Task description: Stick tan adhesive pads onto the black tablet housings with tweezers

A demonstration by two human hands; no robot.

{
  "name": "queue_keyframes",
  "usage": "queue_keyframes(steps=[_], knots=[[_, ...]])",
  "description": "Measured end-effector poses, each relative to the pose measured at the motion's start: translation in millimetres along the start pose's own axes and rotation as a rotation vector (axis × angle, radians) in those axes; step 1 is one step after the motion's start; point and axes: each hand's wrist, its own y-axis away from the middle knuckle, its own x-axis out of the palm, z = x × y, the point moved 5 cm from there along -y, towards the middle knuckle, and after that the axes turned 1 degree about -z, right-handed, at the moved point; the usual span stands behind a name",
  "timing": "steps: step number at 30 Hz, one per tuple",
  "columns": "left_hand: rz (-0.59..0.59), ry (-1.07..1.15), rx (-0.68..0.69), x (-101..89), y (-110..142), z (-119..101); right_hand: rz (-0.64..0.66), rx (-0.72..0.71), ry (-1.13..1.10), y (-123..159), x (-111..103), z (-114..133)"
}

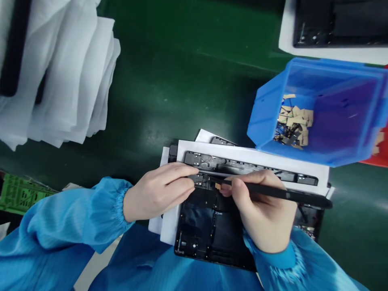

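A black flat device casing (198, 226) lies before me on a stack of white foam sheets, its inner parts facing up. My left hand (160, 188) rests at its upper left, fingers stretched out and a little apart, tips at the casing's top edge; the thumb is hidden. In my right hand (262, 206) are black tweezers (273, 190), held like a pen, with the points reaching left to the casing's upper part. A small tan piece (218, 186) shows by the tweezer points. Just above lies a long narrow black part (251, 167) on white foam.
A blue bin (269, 107) at the right holds several small tan-backed parts with wires (295, 119). Behind it is a red bin (376, 161). Another black casing (345, 24) lies at the top right. White foam sheets (69, 72) are stacked at the left, above a green crate (22, 194).
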Motion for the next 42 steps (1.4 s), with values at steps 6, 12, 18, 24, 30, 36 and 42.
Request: queue_keyframes(steps=[6, 12, 18, 24, 30, 36, 42], knots=[[0.001, -0.005, 0.0, 0.2, 2.0, 0.3, -0.003, 0.041, -0.011, 1.1, 0.2, -1.8], [0.019, 0.003, -0.011, 1.4, 3.6, 0.6, 0.0, 0.035, 0.015, 1.0, 1.0, -3.0], [0.007, -0.024, 0.01, 1.2, 0.2, -0.2, -0.003, 0.03, 0.032, 1.5, 2.2, -2.9], [0.038, -0.104, 0.03, 4.2, -2.3, -3.9, 0.005, -0.04, 0.09, 1.9, 2.1, 0.8], [0.059, -0.144, 0.047, 6.6, -3.7, -3.6, 0.037, -0.07, 0.155, 1.3, 2.3, -2.6], [0.1, -0.255, 0.1, 8.0, -5.5, -6.4, 0.074, -0.099, 0.191, 1.7, 3.4, -1.5], [0.16, -0.37, 0.155, 11.2, -4.8, -8.6, 0.072, -0.047, 0.19, 2.2, -0.6, -4.0]])
